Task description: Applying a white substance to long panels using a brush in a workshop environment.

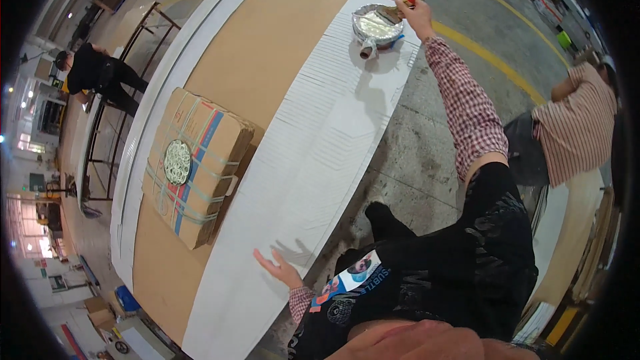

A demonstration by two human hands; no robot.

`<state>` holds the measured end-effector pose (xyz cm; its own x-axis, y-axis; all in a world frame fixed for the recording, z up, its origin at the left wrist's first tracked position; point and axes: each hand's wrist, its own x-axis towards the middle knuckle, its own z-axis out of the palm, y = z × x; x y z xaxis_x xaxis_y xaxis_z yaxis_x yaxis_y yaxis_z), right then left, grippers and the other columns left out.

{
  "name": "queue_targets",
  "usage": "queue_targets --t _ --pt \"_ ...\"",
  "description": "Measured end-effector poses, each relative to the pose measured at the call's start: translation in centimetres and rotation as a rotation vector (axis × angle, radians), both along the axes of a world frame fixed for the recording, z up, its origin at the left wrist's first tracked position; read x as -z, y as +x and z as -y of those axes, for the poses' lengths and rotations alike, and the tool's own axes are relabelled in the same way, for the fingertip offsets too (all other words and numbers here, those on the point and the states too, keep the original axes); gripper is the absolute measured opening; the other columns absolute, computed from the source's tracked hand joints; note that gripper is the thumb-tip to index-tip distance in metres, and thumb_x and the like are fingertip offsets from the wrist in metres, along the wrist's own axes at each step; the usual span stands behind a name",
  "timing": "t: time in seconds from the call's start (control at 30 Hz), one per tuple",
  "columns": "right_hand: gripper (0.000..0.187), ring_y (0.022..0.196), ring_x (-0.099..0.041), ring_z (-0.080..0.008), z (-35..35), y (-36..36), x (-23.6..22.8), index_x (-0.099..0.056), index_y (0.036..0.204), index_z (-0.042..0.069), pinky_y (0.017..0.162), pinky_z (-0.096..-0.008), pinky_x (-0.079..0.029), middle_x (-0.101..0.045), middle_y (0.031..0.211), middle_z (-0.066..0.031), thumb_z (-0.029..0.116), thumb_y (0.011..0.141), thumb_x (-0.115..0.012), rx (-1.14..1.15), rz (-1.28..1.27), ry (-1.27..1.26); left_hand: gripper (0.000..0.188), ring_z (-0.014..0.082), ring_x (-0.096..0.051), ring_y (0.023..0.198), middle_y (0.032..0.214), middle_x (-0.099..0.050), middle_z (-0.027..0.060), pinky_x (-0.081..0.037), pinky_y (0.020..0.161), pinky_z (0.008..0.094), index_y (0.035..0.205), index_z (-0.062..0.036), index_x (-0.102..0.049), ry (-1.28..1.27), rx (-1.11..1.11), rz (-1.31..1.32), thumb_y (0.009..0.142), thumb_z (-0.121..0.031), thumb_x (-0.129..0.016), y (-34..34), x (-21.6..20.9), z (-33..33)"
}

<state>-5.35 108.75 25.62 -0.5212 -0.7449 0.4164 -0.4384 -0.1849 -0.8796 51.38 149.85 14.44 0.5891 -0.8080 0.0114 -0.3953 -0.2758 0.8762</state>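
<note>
At the far end of the long white ridged sheet (pixel 287 180), a foil-lined pot (pixel 377 39) holds a white paste or liquid. A stubby handle wrapped in something clear sticks out of the pot toward me. My right hand (pixel 418 19) is closed on a brush (pixel 390 15) with a red handle end, its bristles over the pot's mouth. My left hand (pixel 279 269) hovers over or rests on the near part of the sheet, fingers spread and holding nothing; whether it touches the sheet I cannot tell.
Brown board (pixel 263 33) runs beside the sheet. A strapped carton (pixel 200 193) with a round patterned disc (pixel 178 163) on it sits there. One person (pixel 100 73) works at a rack on the left; another person (pixel 577 120) bends close on my right.
</note>
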Motion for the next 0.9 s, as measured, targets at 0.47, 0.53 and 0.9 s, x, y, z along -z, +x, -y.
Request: queue_targets --t 0.47,0.53,0.9 --pt "0.029 0.079 -0.063 -0.0355 8.3 1.3 6.6 -0.065 0.085 0.003 0.070 -0.0424 -0.049 -0.065 0.082 -0.0190 0.030 0.077 -0.068 -0.135 -0.610 0.318 0.056 0.0265 -0.023 0.139 0.151 -0.024 0.0131 -0.020 0.110 0.0431 0.145 -0.0052 -0.023 0.081 -0.237 0.007 0.098 -0.027 -0.045 -6.7 -3.3 -0.9" --pt "0.029 0.079 -0.063 -0.0353 9.0 1.0 5.6 -0.065 0.084 0.003 0.070 -0.0421 -0.048 -0.065 0.081 -0.0184 0.031 0.077 -0.068 -0.139 -0.572 0.296 0.057 0.0265 -0.023 0.139 0.151 -0.025 0.0132 -0.020 0.110 0.0433 0.146 -0.0053 -0.023 0.083 -0.251 0.007 0.098 -0.027 -0.045 -6.7 -3.2 -0.8" --pt "0.033 0.056 -0.065 -0.0216 12.1 -4.1 2.7 -0.065 0.084 0.001 0.058 -0.0336 -0.051 -0.065 0.068 -0.0118 0.032 0.075 -0.073 -0.193 -0.344 0.348 0.058 0.0268 -0.023 0.139 0.151 -0.026 0.0128 -0.021 0.109 0.0433 0.146 -0.0057 -0.023 0.095 -0.251 0.021 0.098 -0.029 -0.046 -7.7 -3.1 -0.8"
